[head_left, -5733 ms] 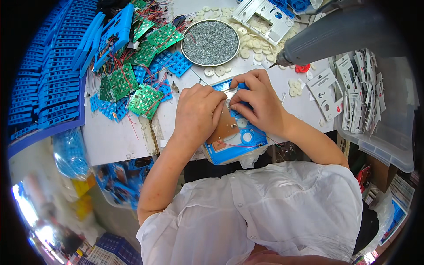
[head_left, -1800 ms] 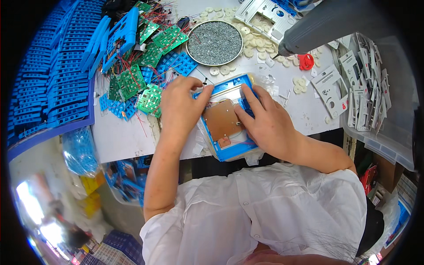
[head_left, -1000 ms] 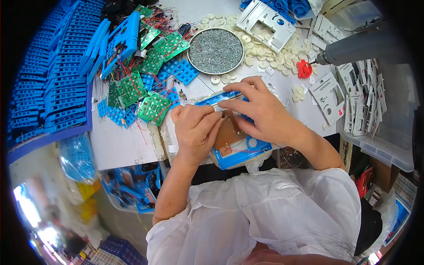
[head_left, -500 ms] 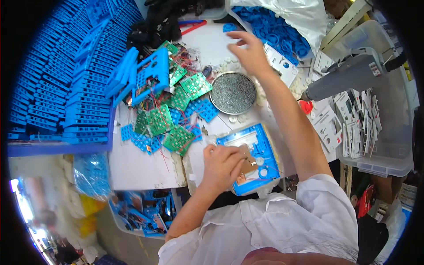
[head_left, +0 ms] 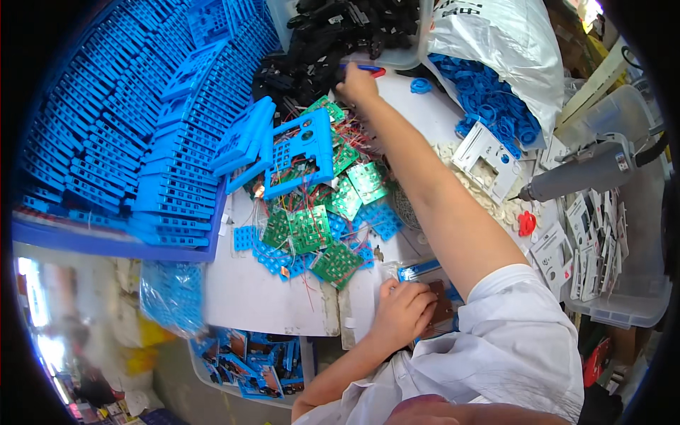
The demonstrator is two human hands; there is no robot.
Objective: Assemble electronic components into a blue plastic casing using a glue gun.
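Observation:
My left hand [head_left: 404, 312] is at the near edge of the table, its curled fingers gripping a brown circuit board [head_left: 442, 303]. Under the board lies a blue plastic housing [head_left: 419, 270], mostly covered by my arms. Stretched far across the table, my right hand [head_left: 358, 86] is beside a heap of black plastic parts [head_left: 297, 78] and a tool with blue and red handles [head_left: 373, 69]. Its fingertips are partly hidden, so whether they hold anything does not show. Below that arm are green circuit boards [head_left: 309, 228] with thin wires.
Blue housings [head_left: 163, 142] stand stacked in a crate at left. A white sack [head_left: 496, 35] spills blue rings [head_left: 489, 92]. At right, a grey power tool [head_left: 577, 170] hangs near white panels [head_left: 595, 241] in a clear bin [head_left: 641, 283]. A round dish [head_left: 405, 210] is partly behind my forearm.
My right hand has swung left from beside the blue rings to the black parts. My left hand stays on the brown board. The whole view has shifted, moving the table contents rightward.

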